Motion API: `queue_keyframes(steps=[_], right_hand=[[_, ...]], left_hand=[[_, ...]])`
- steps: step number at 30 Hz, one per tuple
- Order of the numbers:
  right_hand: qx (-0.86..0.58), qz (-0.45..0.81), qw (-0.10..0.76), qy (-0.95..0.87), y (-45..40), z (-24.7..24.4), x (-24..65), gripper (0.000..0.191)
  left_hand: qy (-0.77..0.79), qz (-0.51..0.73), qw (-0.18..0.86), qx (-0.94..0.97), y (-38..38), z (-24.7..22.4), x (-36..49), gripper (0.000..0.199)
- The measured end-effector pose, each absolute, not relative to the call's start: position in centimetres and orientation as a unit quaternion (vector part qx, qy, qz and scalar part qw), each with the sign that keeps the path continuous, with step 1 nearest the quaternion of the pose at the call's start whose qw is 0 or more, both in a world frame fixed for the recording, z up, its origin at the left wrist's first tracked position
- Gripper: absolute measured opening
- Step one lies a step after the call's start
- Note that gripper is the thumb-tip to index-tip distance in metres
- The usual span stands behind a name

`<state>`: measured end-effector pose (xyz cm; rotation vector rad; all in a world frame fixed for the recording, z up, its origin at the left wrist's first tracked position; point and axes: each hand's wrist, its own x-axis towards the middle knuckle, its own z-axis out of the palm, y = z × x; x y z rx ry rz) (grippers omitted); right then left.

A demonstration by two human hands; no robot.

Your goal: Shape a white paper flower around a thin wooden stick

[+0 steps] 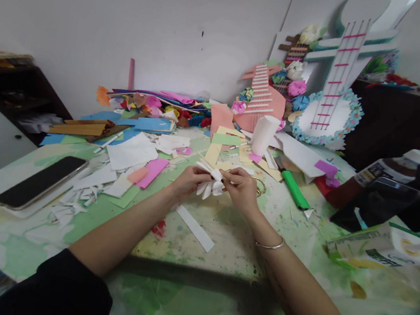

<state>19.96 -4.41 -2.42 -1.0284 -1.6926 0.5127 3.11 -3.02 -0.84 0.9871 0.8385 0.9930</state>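
Observation:
Between my two hands is a white paper flower [211, 185] with curled petals, held above the table. My left hand [187, 181] pinches its left side, fingers closed. On the other side, the fingers of my right hand [242, 189] are closed on the flower's edge. A pair of scissors with gold-coloured handles [261, 187] lies just beyond my right hand, its blades hidden. Below the flower, a white paper strip [196, 229] rests flat on the table [195, 258].
A phone [42, 182] and paper scraps [132, 151] lie left. Rightward are a green utility knife [295, 190], a drink carton [380, 245] and a brown bottle [373, 174]. A white roll [264, 135] and paper instruments [331, 97] stand at the back.

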Motion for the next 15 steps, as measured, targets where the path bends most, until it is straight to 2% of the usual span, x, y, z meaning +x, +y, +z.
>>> queue_keyframes(steps=[15], right_hand=[[-0.435, 0.158, 0.506, -0.728, -4.4, -2.34, 20.04, 0.028]], left_hand=[[0.371, 0.446, 0.687, 0.438, -2.94, -0.85, 3.18, 0.024]])
